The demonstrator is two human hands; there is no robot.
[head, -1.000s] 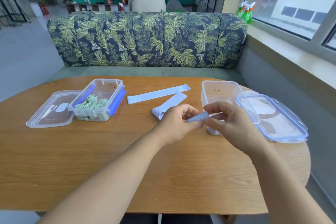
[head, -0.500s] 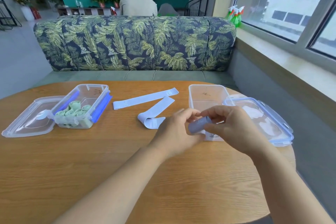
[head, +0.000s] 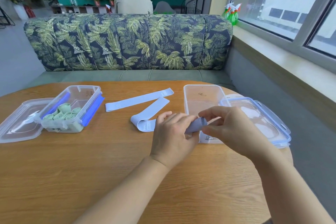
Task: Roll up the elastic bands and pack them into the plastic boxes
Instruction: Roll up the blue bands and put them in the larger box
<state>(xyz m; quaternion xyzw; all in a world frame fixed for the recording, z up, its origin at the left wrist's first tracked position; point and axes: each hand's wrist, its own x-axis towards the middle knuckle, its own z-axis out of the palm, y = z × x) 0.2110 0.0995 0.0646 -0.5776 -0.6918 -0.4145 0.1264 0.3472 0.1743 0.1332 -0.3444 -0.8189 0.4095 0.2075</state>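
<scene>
A rolled lilac elastic band (head: 195, 127) sits between my hands above the table, just in front of the clear right box (head: 201, 96). My left hand (head: 172, 136) grips its near end and my right hand (head: 231, 127) pinches its far end. Two flat lilac bands lie in the middle of the table: a straight one (head: 140, 101) and a folded one (head: 149, 116). The left box (head: 87, 96), with blue clips, holds several rolled green bands (head: 63, 113).
A clear lid (head: 20, 122) lies left of the left box. A blue-rimmed lid (head: 260, 120) lies right of the right box, near the round wooden table's edge (head: 285, 152). A leaf-patterned sofa (head: 127, 43) stands behind the table, and a person sits beyond it.
The lilac band has become a tighter, thicker roll between my hands. My hands have stayed in front of the right box. The camera view has shifted slightly.
</scene>
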